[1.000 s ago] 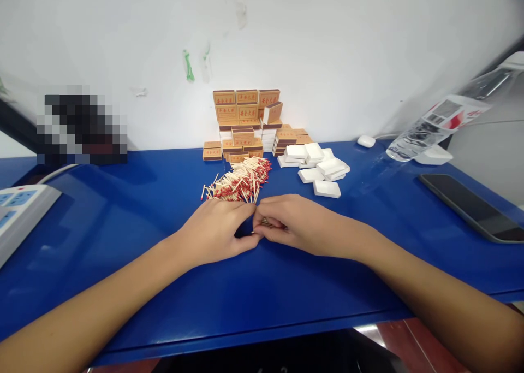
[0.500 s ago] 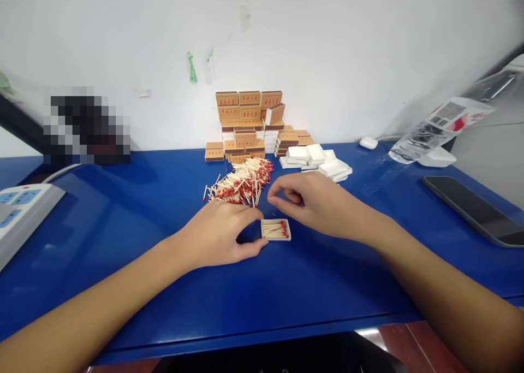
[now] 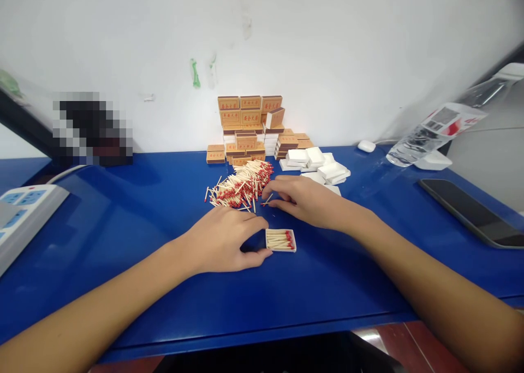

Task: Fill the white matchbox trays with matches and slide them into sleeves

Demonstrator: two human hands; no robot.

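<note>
My left hand rests on the table with thumb and forefinger closed on the left end of a small white matchbox tray. Inside the tray lies a layer of matches, red heads to the right. Beyond it is a large loose pile of matches with red heads. At the pile's right edge, my right hand pinches with thumb and forefinger around a match; whether there is more than one is too small to tell. The other fingers of that hand are curled.
Orange matchboxes stand stacked against the wall. White trays lie heaped right of the match pile. Farther right are a tilted plastic bottle and a black phone. At left sits a white power strip. The blue table's front edge is near me.
My right hand has shifted slightly left towards the pile, and a match now shows at its fingertips. My left hand and the tray appear slightly lower and farther right as the view shifts.
</note>
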